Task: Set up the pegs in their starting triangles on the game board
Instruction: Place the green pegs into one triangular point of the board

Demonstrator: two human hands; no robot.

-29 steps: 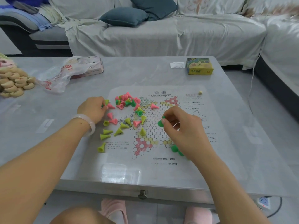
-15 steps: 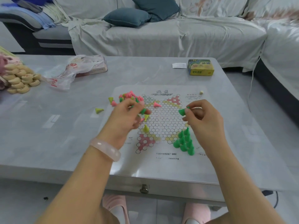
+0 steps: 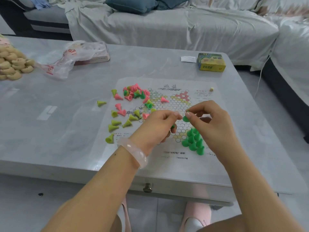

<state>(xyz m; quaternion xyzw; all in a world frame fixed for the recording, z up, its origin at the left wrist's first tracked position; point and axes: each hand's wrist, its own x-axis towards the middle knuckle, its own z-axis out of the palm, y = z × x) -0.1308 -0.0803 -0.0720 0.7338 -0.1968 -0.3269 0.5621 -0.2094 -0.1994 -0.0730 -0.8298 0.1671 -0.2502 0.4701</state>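
One green peg (image 3: 186,118) pinched by right hand (image 3: 212,124); left hand (image 3: 158,128) grips another; seat upright beside near-right green cluster (image 3: 194,141).

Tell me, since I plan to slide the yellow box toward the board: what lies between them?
In the head view, bare tabletop separates the yellow box from the board; the white slip lies beside the box, off that path.
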